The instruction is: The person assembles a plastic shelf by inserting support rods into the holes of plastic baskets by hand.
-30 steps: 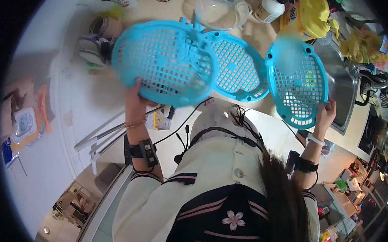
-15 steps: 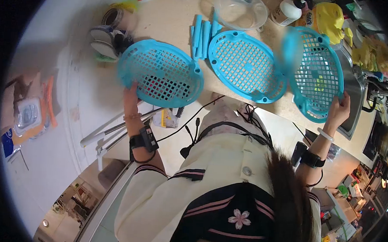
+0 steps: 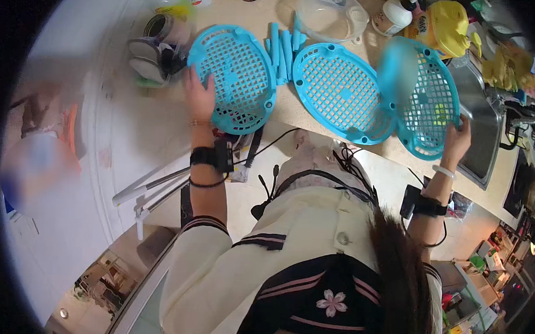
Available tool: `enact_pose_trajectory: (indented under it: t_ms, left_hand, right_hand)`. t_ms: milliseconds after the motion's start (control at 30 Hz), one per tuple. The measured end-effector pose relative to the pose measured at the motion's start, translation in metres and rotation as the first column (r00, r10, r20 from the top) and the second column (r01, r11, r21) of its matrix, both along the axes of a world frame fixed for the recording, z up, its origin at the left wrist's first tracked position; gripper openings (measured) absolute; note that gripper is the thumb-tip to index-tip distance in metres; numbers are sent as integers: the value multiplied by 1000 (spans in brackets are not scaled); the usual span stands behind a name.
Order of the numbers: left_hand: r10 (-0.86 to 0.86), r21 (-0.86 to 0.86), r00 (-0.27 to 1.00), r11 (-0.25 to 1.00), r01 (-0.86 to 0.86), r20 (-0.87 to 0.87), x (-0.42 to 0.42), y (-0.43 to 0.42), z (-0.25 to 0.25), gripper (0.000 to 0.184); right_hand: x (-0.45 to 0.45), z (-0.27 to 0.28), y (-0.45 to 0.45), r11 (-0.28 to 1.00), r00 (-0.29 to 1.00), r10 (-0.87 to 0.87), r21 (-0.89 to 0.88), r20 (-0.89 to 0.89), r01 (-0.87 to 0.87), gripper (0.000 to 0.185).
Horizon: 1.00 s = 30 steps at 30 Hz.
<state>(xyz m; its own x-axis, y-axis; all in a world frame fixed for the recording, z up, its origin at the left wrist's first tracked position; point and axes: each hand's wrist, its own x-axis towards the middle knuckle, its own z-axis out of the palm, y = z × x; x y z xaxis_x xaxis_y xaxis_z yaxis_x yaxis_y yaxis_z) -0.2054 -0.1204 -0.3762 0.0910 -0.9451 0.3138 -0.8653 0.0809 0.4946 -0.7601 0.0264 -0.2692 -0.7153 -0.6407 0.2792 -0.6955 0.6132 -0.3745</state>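
Three light blue oval mesh trays are in front of me. The left tray (image 3: 232, 76) lies on the counter, its near end past the counter's edge. My left hand (image 3: 200, 98) rests at its left rim, thumb spread from the fingers. In the middle, another tray (image 3: 342, 92) lies flat. The right tray (image 3: 428, 102) is tilted, its lower right rim held by my right hand (image 3: 457, 139); its left side overlaps the middle tray in view, with a blurred blue patch over it. Several blue tubes (image 3: 282, 54) lie between the left and middle trays.
Along the back of the counter (image 3: 291, 108) stand a clear plastic container (image 3: 328, 14), a white bottle (image 3: 392, 18) and a yellow jug (image 3: 446, 28). A metal sink (image 3: 481, 116) is at the right. Dark items (image 3: 150, 60) stand at the left, and cables (image 3: 277, 143) hang near my body.
The left tray has moved up onto the counter and turned more upright in view, and my left hand has shifted up along its rim. The right tray has moved slightly left with my right hand.
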Motion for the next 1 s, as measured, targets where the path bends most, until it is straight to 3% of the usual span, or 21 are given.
enact_pose_trajectory:
  t_ms: [100, 200, 300, 367, 467, 533, 600, 700, 733, 867, 1000]
  left_hand:
    - [-42, 19, 991, 999, 40, 129, -9, -12, -3, 55]
    - [-146, -20, 989, 989, 145, -35, -37, -22, 23, 50]
    - [-298, 52, 944, 950, 307, -143, -89, -21, 65, 44]
    - [-357, 104, 927, 924, 369, -115, -124, -19, 72, 39]
    - [-417, 142, 882, 908, 394, 220, -153, -25, 35, 41]
    - [-422, 240, 865, 900, 363, 273, -157, -32, 23, 45]
    - [-442, 271, 832, 891, 364, 335, -156, -45, 3, 51]
    - [-399, 364, 858, 889, 277, 322, -158, -45, 25, 51]
    - [-402, 327, 846, 899, 292, 350, -157, -46, 21, 51]
    - [-414, 264, 738, 910, 320, 533, -147, -52, 14, 45]
    - [-345, 46, 759, 922, 385, 552, -137, -50, 26, 29]
  right_hand:
    - [-8, -15, -6, 993, 983, 113, -55, 144, -106, 35]
    - [4, -13, -14, 984, 949, 172, -92, 264, -153, 36]
    - [1, -25, -18, 959, 948, 266, -143, 172, -243, 36]
    - [3, -33, -18, 960, 963, 262, -120, 65, -253, 40]
    - [17, -41, -16, 934, 935, 306, -135, -180, -332, 46]
    - [38, -35, -13, 923, 896, 324, -107, -304, -370, 52]
    - [71, -24, -6, 850, 856, 468, -153, -220, -505, 53]
    - [121, -39, 6, 792, 795, 605, -73, -38, -606, 50]
    - [133, -42, 9, 749, 747, 663, -69, 56, -659, 51]
    - [146, -54, 10, 649, 645, 747, 37, 158, -760, 60]
    - [138, -71, 9, 622, 648, 757, 215, 80, -753, 61]
